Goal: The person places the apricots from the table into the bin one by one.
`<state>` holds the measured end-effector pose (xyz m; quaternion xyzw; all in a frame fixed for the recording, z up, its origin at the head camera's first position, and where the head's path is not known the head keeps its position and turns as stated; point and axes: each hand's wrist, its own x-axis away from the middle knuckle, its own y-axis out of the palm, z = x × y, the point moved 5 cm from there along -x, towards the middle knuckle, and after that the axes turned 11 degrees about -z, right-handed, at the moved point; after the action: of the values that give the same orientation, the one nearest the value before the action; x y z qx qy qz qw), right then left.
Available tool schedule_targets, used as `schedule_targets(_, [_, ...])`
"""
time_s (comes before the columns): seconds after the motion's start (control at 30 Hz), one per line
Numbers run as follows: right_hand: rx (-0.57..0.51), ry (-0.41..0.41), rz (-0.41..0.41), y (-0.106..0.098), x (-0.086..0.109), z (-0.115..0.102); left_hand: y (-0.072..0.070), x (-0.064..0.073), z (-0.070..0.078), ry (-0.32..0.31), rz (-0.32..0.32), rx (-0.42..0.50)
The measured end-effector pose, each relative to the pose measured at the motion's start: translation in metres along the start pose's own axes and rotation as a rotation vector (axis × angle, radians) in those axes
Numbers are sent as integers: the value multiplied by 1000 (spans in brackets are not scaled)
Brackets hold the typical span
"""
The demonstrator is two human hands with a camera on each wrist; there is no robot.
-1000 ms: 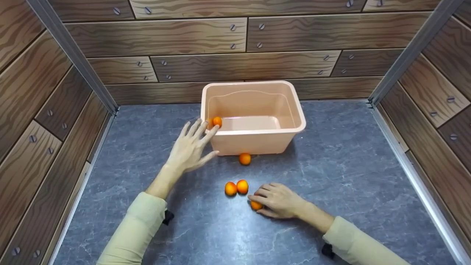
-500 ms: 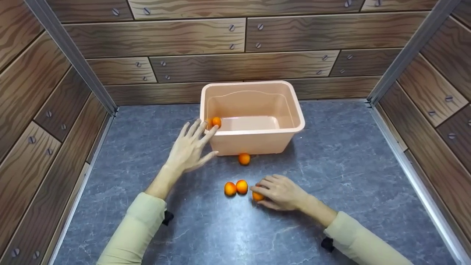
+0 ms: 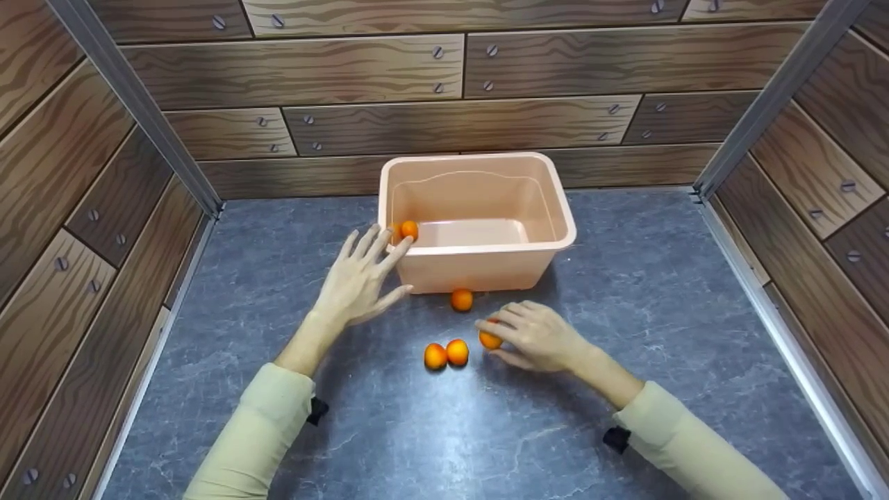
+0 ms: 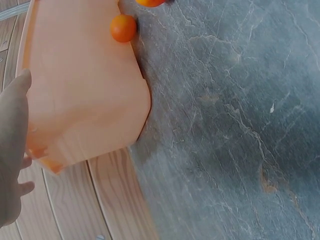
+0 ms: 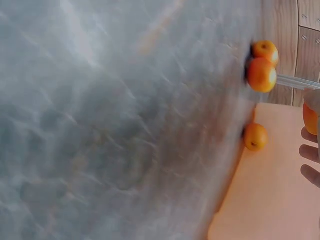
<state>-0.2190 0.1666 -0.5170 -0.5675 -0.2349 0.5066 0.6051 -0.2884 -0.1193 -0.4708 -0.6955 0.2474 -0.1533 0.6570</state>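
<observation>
Two oranges (image 3: 442,356) are parked together, lower centre; a third orange (image 3: 490,339) is gripped by the right hand (image 3: 536,337), just right; left of centre, the left hand (image 3: 355,279) is splayed loose by the peach tub (image 3: 479,269), mid-frame.

Peach bin (image 3: 479,271), centre of frame.
Orange fruits (image 3: 410,230) inside, left; left grip (image 3: 353,283), fingers spread, near front-left corner; single fruit (image 3: 462,300) below bin; lower centre, touching pair (image 3: 457,353); right grip (image 3: 536,337) holding another fruit (image 3: 490,337).

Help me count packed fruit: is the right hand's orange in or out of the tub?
Out: the right hand holds the orange in front of the tub, outside its rim.
</observation>
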Motion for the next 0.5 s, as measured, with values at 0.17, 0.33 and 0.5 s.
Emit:
schedule_targets(0.17, [-2,13,15,-13,-5,12,0,1,0,4,7,-12])
schedule_targets(0.33, [-1,31,67,-25,-9,25,0,1,-1,8,15,-15])
schedule_targets(0.5, [11,53,99,-36,-13,36,0,0,0,12,18,-18])
